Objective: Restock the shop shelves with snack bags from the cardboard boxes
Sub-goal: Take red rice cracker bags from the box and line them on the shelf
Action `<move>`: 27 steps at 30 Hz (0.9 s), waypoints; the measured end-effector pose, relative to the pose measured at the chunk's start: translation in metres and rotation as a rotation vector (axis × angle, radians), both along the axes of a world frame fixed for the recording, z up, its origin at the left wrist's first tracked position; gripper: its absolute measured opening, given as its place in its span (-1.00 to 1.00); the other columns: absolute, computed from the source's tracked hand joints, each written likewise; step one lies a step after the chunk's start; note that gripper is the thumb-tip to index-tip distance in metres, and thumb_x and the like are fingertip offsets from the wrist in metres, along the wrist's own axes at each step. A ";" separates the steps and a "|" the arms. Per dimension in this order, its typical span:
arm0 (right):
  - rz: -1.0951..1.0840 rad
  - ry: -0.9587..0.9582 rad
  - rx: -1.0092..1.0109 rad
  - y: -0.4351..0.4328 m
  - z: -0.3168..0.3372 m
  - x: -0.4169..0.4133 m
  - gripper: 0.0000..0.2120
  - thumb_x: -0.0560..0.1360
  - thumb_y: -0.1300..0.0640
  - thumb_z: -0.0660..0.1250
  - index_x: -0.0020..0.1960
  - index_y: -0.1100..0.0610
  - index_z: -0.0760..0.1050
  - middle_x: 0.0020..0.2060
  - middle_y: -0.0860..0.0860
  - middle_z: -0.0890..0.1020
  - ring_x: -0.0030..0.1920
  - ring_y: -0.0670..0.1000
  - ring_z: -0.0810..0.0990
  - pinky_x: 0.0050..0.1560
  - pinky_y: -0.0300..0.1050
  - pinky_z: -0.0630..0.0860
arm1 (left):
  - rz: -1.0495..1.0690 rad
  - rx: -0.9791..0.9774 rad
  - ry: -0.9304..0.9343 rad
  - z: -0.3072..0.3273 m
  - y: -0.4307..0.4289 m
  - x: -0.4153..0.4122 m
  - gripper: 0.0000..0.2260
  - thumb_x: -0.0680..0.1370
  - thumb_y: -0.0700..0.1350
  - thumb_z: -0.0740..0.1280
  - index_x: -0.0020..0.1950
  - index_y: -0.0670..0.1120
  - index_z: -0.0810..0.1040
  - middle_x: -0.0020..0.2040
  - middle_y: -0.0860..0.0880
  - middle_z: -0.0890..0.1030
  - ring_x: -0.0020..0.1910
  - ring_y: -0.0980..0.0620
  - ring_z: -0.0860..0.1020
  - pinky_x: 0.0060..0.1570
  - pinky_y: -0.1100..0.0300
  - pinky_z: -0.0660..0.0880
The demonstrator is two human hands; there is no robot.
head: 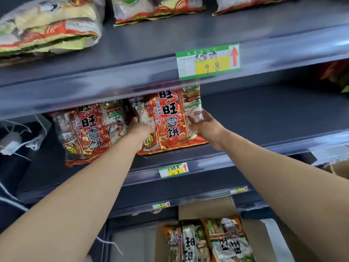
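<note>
Red snack bag (170, 120) held upright on the middle shelf (273, 146), its lower edge close to the shelf's front lip; whether it is touching cannot be told. Bag's 9 o'clock edge is gripped by the left hand (140, 129), fingers (135, 120) curled round it and partly hidden behind the pack. Its 3 o'clock edge is gripped by the right hand (205, 127), fingers (203, 115) wrapped onto the clear side panel. A second red bag (88, 133) of the same print is seen just beside, at 9 o'clock, leaning on the same shelf. At 12 o'clock a green-and-yellow price label (207, 61) is fixed to the upper shelf edge; green-and-orange bags (49, 29) are stacked above at 11 o'clock. A smaller price label (173, 169) is noted at 6 o'clock, and lower still an open cardboard box (207, 207) with green-orange packs (207, 241) inside.
</note>
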State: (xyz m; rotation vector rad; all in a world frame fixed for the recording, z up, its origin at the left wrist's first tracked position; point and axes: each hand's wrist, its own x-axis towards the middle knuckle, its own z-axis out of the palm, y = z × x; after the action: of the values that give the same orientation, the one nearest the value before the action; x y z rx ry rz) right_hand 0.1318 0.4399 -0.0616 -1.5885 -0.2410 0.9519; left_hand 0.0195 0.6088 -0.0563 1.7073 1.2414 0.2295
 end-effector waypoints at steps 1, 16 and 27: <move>-0.003 0.000 0.006 0.004 -0.005 0.001 -0.14 0.31 0.22 0.48 0.50 -0.03 0.15 0.28 0.02 0.52 0.29 0.10 0.48 0.40 0.14 0.31 | 0.004 0.006 0.002 0.000 0.001 0.001 -0.32 0.53 -0.34 0.31 0.56 -0.12 0.06 0.49 -0.14 0.26 0.42 -0.11 0.32 0.33 0.11 0.32; -0.253 -0.169 -0.049 -0.084 0.020 0.020 -0.55 0.51 0.21 0.34 0.38 0.13 0.39 0.22 0.01 0.52 0.08 0.01 0.49 0.06 -0.18 0.40 | -0.243 0.302 0.012 0.047 -0.142 0.033 -0.54 0.53 -0.14 0.32 0.39 -0.07 0.27 0.36 -0.12 0.29 0.26 -0.10 0.40 0.20 0.03 0.47; -0.805 -0.224 -0.217 -0.369 0.019 0.050 -0.73 0.48 0.31 0.34 0.18 0.20 0.51 -0.05 0.07 0.56 -0.20 -0.02 0.52 -0.19 -0.26 0.46 | -0.987 0.118 -0.049 0.050 -0.404 0.122 -0.64 0.56 -0.16 0.28 0.34 -0.12 0.35 0.32 -0.09 0.31 0.21 -0.07 0.42 0.08 0.16 0.39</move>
State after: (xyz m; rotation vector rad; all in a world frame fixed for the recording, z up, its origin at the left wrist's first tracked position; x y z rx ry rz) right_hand 0.1817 0.0710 -0.0425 -1.7688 0.3479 0.1772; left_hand 0.1411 0.2049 -0.0059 2.1904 0.2465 -0.2533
